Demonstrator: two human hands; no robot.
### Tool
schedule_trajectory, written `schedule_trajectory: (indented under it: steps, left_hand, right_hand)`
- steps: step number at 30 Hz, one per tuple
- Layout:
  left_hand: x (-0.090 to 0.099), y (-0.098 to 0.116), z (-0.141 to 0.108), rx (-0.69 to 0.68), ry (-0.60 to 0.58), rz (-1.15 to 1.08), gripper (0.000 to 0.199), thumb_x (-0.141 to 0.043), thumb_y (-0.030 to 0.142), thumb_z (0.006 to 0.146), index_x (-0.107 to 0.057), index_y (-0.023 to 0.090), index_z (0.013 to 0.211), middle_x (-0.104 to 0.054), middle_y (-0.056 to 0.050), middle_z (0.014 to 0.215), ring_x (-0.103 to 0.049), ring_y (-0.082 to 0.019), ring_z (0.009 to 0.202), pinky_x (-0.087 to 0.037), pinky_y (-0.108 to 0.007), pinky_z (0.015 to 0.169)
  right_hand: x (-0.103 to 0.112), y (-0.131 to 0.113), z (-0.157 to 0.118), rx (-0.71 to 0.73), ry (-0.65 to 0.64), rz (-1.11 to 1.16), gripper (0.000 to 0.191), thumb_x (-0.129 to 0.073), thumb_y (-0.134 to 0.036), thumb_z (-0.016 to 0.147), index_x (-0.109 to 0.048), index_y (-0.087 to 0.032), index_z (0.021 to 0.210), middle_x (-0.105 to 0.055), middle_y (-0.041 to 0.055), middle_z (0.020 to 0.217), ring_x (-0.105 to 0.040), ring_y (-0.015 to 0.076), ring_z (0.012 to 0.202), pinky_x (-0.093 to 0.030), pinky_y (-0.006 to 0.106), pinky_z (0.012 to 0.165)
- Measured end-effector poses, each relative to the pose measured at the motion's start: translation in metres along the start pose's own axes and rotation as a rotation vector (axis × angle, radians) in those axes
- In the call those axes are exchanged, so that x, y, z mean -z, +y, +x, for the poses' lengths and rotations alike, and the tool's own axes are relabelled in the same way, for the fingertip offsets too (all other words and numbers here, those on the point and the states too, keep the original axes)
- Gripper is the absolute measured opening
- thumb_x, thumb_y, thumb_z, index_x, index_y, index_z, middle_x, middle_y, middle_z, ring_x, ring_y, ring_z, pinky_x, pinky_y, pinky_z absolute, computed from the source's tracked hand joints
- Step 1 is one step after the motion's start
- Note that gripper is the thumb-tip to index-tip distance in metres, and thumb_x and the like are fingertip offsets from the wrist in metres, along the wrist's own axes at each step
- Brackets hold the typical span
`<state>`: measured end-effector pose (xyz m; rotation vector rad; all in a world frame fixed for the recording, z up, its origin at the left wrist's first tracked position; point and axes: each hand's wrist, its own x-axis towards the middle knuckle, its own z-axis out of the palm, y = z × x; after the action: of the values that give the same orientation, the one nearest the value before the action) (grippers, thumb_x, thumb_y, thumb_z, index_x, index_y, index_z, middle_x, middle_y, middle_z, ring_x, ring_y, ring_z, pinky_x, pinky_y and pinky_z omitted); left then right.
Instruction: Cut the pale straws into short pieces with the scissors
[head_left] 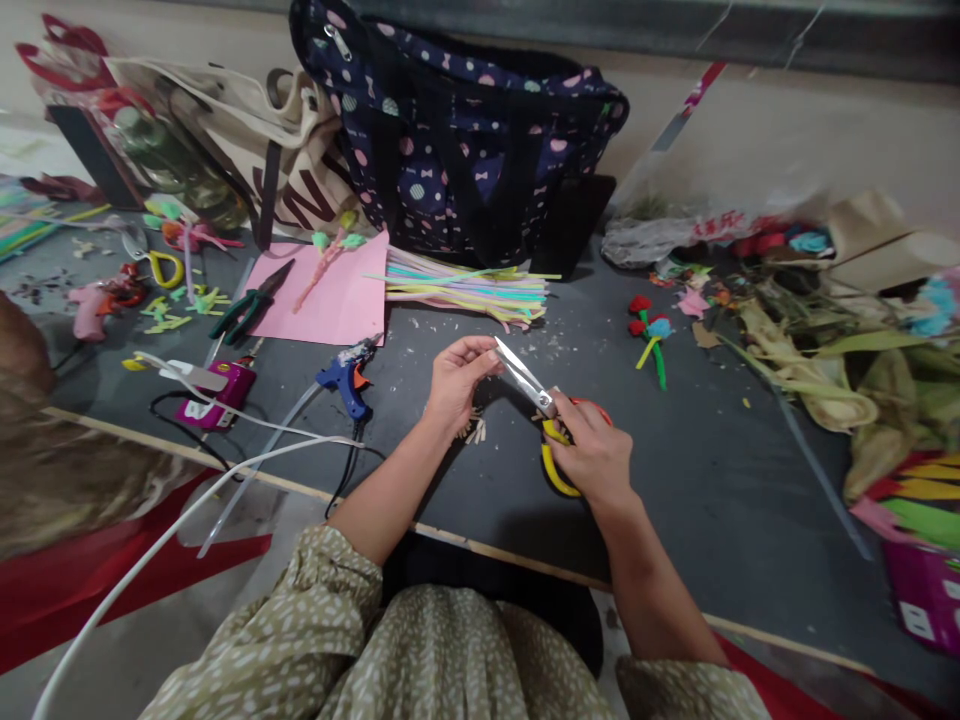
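The grey tabletop (pixel 720 480) runs broad between the right hand (pixel 596 450) and the flower sprig (pixel 658 360); its pale front edge (pixel 487 549) passes below both forearms. On the other side, the blue glue gun (pixel 346 383) sits near the left hand (pixel 459 385), and the stem bundle (pixel 472 295) lies beyond. The 2 hands are apart, bridged by the scissors (pixel 523 378) — silver blades close together, 1 yellow loop, red-orange opposite. The right hand grips the handles; the left fingertips gather at the blade tip — I cannot tell whether they pinch anything.
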<state>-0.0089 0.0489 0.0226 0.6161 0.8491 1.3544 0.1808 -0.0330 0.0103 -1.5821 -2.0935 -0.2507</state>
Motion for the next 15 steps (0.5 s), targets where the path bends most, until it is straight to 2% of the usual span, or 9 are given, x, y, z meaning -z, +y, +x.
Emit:
schedule_trajectory:
  steps: [10,15]
  left_hand:
    - [0.0004,-0.0016,0.0022,0.032,-0.018,-0.015,0.026,-0.082,0.024,0.059,-0.067,0.016,0.08,-0.067,0.001,0.069,-0.062,-0.008,0.059,-0.052,-0.022,0.066]
    - [0.0032,-0.0025,0.004,0.071,-0.031,-0.064,0.026,-0.081,0.023,0.061,-0.067,0.016,0.081,-0.066,0.001,0.071,-0.063,-0.008,0.062,-0.053,-0.021,0.067]
  right_hand:
    - [-0.0057,0.0023,-0.0049,0.004,-0.051,-0.025,0.034,-0.052,-0.02,0.084,-0.062,-0.023,0.116,-0.069,-0.0008,0.087,-0.061,0.0082,0.074,-0.037,0.019,0.06]
    - [-0.0019,0.0027,-0.002,-0.077,-0.08,0.037,0.038,-0.055,-0.025,0.083,-0.06,-0.022,0.12,-0.068,0.0008,0.092,-0.062,0.0103,0.077,-0.041,0.02,0.063]
